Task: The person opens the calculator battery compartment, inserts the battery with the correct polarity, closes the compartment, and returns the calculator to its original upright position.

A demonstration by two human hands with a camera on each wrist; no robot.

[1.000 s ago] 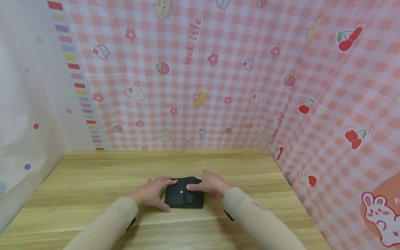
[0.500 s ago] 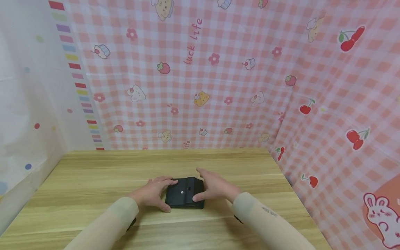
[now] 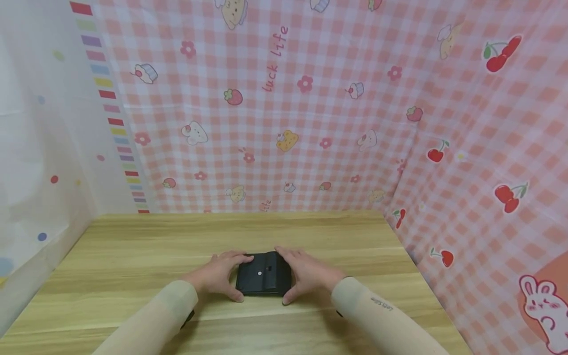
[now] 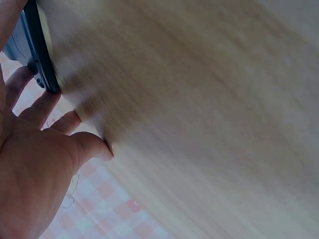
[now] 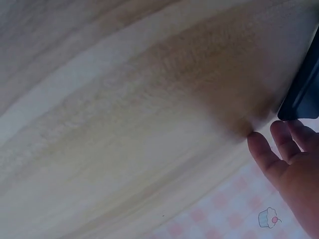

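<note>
A black folded wallet [image 3: 253, 282] lies on the wooden table, with a small silver snap stud on its face. A raised flap on its right half carries the dark other half of the snap. My left hand [image 3: 217, 275] holds the wallet's left end, thumb at the near corner and index finger over the far corner. My right hand [image 3: 312, 273] spans the right end, thumb at the near corner and fingers at the far one. In the right wrist view, fingertips [image 5: 284, 130] are right at the wallet's corner. The wallet's underside is hidden.
The wooden table [image 3: 146, 246] stretches around both hands. A pink checked cloth [image 3: 222, 143] hangs behind it, and another printed cloth [image 3: 470, 162] closes off the right side. A white dotted cloth [image 3: 40, 162] hangs on the left.
My right hand has come off the flap it pressed with its thumb, opened out, and settled around the wallet's right end. The flap now stands slightly raised. My left hand has stayed in place.
</note>
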